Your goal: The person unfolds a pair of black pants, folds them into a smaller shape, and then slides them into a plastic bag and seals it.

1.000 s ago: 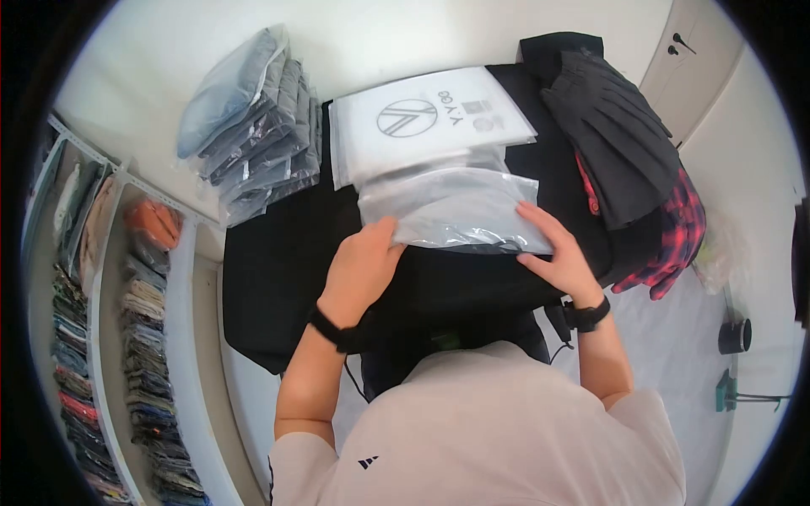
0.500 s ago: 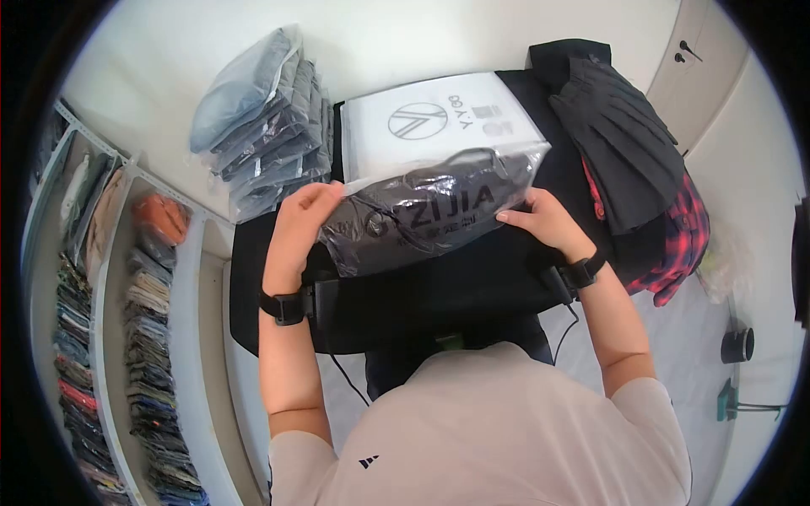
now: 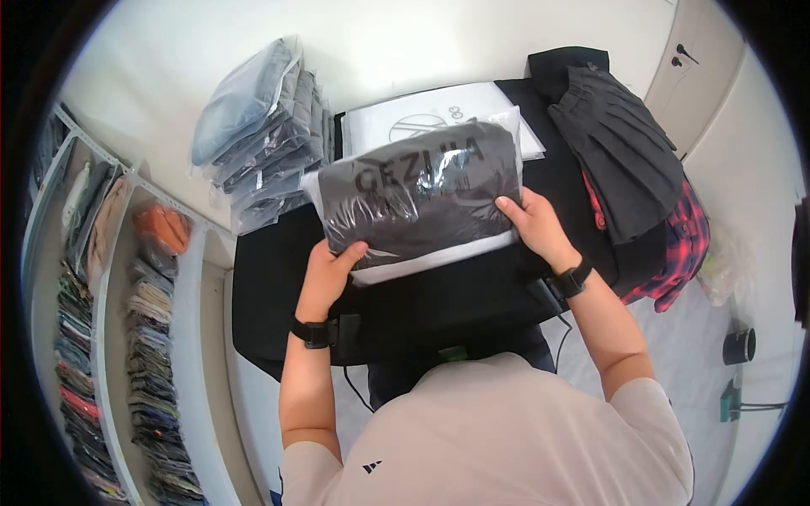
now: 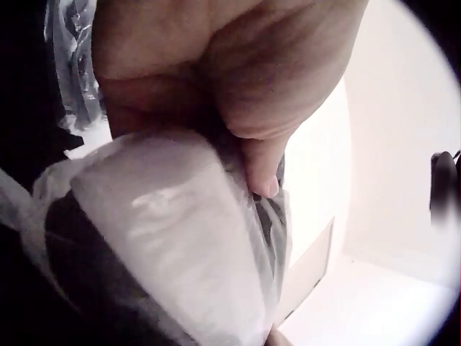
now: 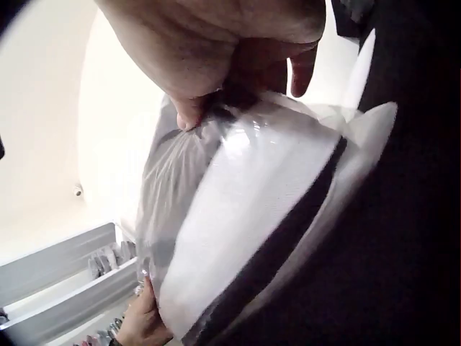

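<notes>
A clear plastic bag with a folded dark garment (image 3: 418, 207) inside is held up over the black-covered table (image 3: 472, 291). Large dark lettering runs across its face, and a white strip shows along its near edge. My left hand (image 3: 327, 271) grips the near left corner, thumb on top. At the right edge my right hand (image 3: 542, 226) grips it the same way; the fingers of both hands are mostly hidden underneath. The left wrist view shows the left thumb (image 4: 263, 169) pressed on the plastic and the pale underside (image 4: 173, 216) of the package.
Behind the package lie flat white printed bags (image 3: 380, 120). Bagged garments (image 3: 261, 139) are stacked at the back left. A dark pleated skirt (image 3: 620, 152) and a red plaid garment (image 3: 688, 236) lie at the right. Shelves of folded clothes (image 3: 152, 337) stand along the left wall.
Both hands have lifted the bagged garment off the table and turned it over, so its dark lettered face now shows. The left hand has shifted its hold to the near left corner.
</notes>
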Demonstrator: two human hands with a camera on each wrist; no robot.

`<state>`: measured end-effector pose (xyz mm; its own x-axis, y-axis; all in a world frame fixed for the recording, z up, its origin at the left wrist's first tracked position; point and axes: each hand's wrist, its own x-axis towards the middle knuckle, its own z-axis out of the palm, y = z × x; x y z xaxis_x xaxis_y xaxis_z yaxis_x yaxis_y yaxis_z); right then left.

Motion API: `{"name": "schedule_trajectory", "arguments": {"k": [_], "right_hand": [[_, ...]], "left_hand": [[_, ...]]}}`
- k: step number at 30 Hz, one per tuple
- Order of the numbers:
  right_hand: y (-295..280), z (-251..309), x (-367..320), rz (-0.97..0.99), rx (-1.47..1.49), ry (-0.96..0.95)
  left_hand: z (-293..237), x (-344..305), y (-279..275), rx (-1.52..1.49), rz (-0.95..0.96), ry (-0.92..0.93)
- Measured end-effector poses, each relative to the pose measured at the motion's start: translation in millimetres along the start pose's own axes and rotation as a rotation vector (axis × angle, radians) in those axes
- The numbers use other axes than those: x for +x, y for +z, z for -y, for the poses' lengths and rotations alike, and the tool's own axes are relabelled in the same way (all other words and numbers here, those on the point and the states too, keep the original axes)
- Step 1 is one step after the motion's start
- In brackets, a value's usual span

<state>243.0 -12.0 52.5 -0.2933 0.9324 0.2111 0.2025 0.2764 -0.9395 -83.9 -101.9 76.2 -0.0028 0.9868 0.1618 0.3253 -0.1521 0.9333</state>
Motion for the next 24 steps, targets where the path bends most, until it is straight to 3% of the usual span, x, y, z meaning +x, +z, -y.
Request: {"name": "schedule_trajectory", "arguments": {"k": [2, 4, 6, 7, 8, 9, 10, 12, 16, 18, 21, 24], "right_hand": [[1, 28, -11, -0.073, 0.187, 0.033], [-4, 35, -18, -0.061, 0.13, 0.076], [-6, 6, -19, -0.045, 0.109, 0.333], [-7, -11, -25, -0.04, 0.105, 0.353], [-8, -26, -30, -0.009, 0.172, 0.46], [-10, -33, -31, 0.021, 0.239, 0.558], [-12, -23, -33, 0.025, 0.234, 0.558], [-18, 0, -47, -0.05, 0.377, 0.624], [-13, 10, -71, -0.097, 0.06, 0.585], [1, 12, -84, -0.223, 0.064, 0.509], [13, 21, -92, -0.311, -0.01, 0.388], [17, 23, -87, -0.306, -0.091, 0.337]], "left_hand": [[-20, -4, -1, -0.219, -0.045, -0.082], [-22, -8, -2, -0.162, -0.017, -0.119], [-12, -8, 6, -0.212, -0.045, -0.255], [-10, -11, 11, -0.091, -0.033, -0.406], [2, -15, 12, -0.098, -0.029, -0.42], [21, -17, 9, -0.151, 0.01, -0.55], [28, -19, 6, -0.205, 0.047, -0.675], [35, -25, -1, -0.299, 0.042, -0.672], [40, -25, -2, -0.422, 0.093, -0.693], [42, -26, 2, -0.217, 0.034, -0.652], [32, -26, 6, -0.144, 0.076, -0.588], [42, -27, 9, -0.24, 0.071, -0.568]]}}
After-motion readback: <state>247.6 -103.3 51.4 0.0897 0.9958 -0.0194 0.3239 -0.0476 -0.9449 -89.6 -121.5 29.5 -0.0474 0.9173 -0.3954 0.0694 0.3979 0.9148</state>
